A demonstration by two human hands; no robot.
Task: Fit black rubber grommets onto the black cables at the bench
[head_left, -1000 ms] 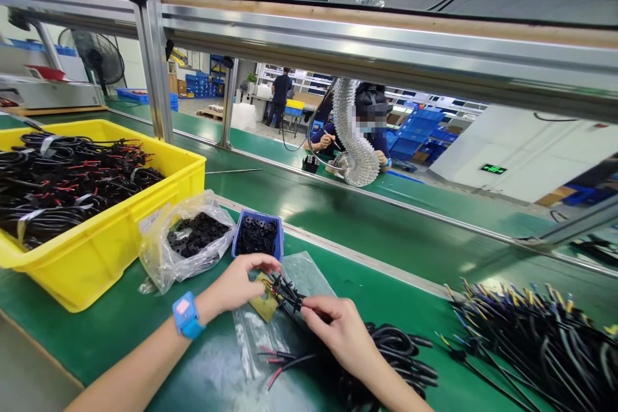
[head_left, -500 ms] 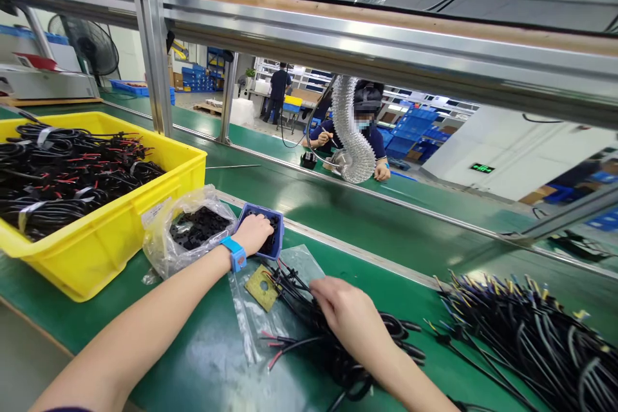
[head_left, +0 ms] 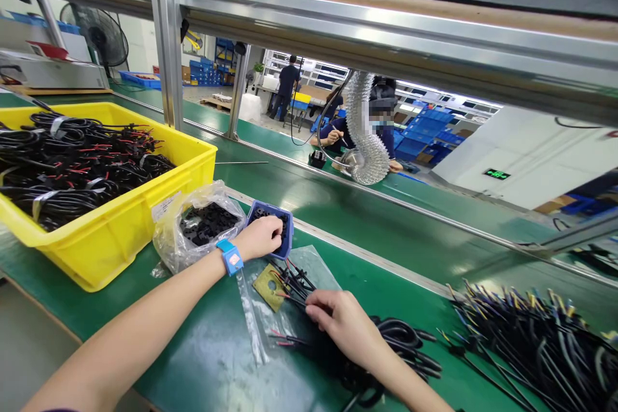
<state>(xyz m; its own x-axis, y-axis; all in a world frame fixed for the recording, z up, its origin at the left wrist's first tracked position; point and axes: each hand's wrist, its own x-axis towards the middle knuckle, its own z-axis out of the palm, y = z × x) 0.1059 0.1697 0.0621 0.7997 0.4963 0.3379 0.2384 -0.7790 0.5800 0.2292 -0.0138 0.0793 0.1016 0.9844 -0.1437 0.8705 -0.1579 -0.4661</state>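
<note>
My left hand (head_left: 261, 237), with a blue wrist strap (head_left: 229, 257), dips into a small blue bin (head_left: 290, 235) of small black parts. Its fingers are curled together, and what they hold is hidden. My right hand (head_left: 342, 324) pinches a thin black cable (head_left: 300, 301) whose stripped red end points left over a yellow sponge pad (head_left: 268, 287). Beneath and behind that hand lies a bundle of coiled black cables (head_left: 403, 338), partly on a clear plastic bag (head_left: 316, 265).
A yellow crate (head_left: 116, 232) of cable bundles stands left, beside an open plastic bag (head_left: 168, 241) of black parts. More cables (head_left: 535, 341) lie right. A metal frame (head_left: 338, 19) and clear duct (head_left: 362, 122) hang ahead; a co-worker (head_left: 333, 132) sits opposite.
My right hand has shifted slightly down and left, and a cable end now shows in its pinch. My left hand stays at the blue bin, its fingers more curled. The view has swung slightly.
</note>
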